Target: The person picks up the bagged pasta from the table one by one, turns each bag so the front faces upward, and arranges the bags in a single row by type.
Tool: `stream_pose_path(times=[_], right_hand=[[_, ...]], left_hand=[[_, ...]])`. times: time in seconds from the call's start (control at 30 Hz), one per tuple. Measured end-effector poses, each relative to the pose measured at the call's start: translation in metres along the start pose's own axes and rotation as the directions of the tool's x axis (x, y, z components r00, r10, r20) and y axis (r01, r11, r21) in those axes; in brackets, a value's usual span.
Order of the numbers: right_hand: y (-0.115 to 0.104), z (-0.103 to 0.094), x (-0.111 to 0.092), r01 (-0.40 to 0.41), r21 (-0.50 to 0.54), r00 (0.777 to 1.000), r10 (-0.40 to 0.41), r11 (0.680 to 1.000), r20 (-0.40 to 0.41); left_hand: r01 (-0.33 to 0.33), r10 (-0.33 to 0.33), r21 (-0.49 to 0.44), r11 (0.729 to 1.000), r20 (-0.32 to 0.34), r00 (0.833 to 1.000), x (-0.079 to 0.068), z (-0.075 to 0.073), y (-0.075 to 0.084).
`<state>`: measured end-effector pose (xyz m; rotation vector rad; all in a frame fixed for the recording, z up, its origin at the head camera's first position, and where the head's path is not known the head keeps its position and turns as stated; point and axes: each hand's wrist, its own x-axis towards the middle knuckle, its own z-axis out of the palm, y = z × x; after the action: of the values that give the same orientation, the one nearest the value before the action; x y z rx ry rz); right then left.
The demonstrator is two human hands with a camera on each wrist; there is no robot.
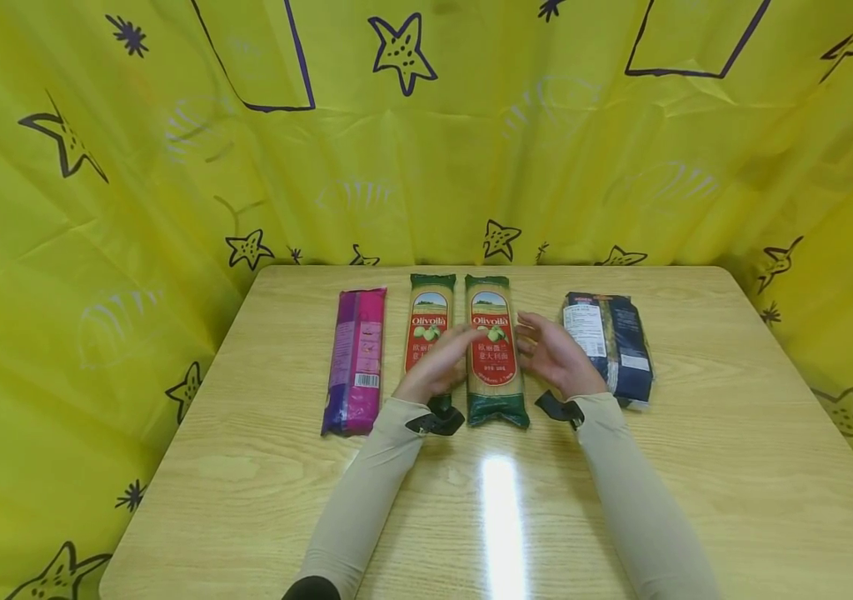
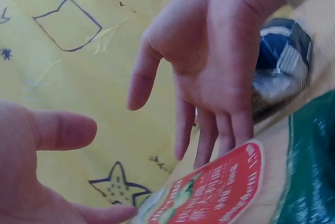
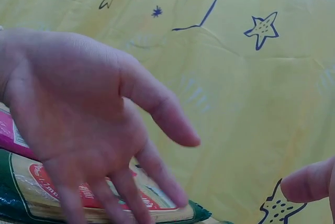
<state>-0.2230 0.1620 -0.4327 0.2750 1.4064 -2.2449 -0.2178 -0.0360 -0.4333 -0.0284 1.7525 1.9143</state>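
Note:
Two packs of Olivoila spaghetti with red labels and green ends lie side by side on the table. My left hand (image 1: 436,367) is over the left spaghetti pack (image 1: 430,302), hiding its lower part, and its fingertips reach the right spaghetti pack (image 1: 492,379). On that pack's other side is my right hand (image 1: 556,357), palm facing inward. Both hands have extended fingers, and neither grips anything; whether they touch the pack cannot be told. In the left wrist view, the right hand (image 2: 209,51) faces the left hand (image 2: 31,161) above the red label.
A pink and purple packet (image 1: 355,358) with a barcode lies to the left. A dark blue packet (image 1: 621,342) with a white label lies right of my right hand. The wooden table (image 1: 246,492) backs onto a yellow patterned curtain (image 1: 396,150).

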Motion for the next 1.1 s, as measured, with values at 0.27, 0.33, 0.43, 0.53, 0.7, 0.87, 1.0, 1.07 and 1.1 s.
stream_pose_path(times=[0.27,0.33,0.43,0.53,0.7,0.87,1.0,1.07,1.1], right_hand=[[-0.004,0.002,-0.005,0.041,-0.011,0.999,-0.042,0.999,-0.027],[-0.005,0.003,-0.007,0.060,-0.027,0.998,-0.061,0.998,-0.019],[-0.006,0.004,-0.010,0.083,-0.060,0.997,-0.083,0.995,0.005],[-0.007,0.005,-0.011,0.101,-0.092,0.995,-0.099,0.991,0.026],[-0.008,0.007,-0.012,0.123,-0.101,0.992,-0.119,0.987,0.037],[-0.009,0.011,-0.014,0.141,-0.118,0.990,-0.139,0.983,0.030],[-0.010,0.016,-0.019,0.170,-0.155,0.985,-0.168,0.973,0.025],[-0.011,0.020,-0.021,0.179,-0.175,0.984,-0.177,0.968,0.031],[-0.012,0.022,-0.022,0.184,-0.180,0.983,-0.181,0.966,0.036]], left_hand=[[-0.040,0.042,0.051,0.998,-0.021,0.999,-0.007,-0.006,0.010],[-0.059,0.061,0.081,0.995,-0.017,0.998,-0.007,-0.007,0.010],[-0.073,0.074,0.101,0.992,-0.001,0.997,-0.007,-0.010,0.011],[-0.085,0.084,0.117,0.989,0.016,0.996,-0.008,-0.013,0.014],[-0.125,0.122,0.138,0.983,0.029,0.992,-0.014,-0.020,0.021],[-0.162,0.159,0.132,0.978,0.035,0.987,-0.021,-0.030,0.029],[-0.193,0.191,0.107,0.975,0.029,0.981,-0.028,-0.036,0.035],[-0.206,0.205,0.104,0.973,0.017,0.979,-0.031,-0.040,0.038],[-0.210,0.210,0.110,0.971,0.007,0.978,-0.034,-0.043,0.040]])
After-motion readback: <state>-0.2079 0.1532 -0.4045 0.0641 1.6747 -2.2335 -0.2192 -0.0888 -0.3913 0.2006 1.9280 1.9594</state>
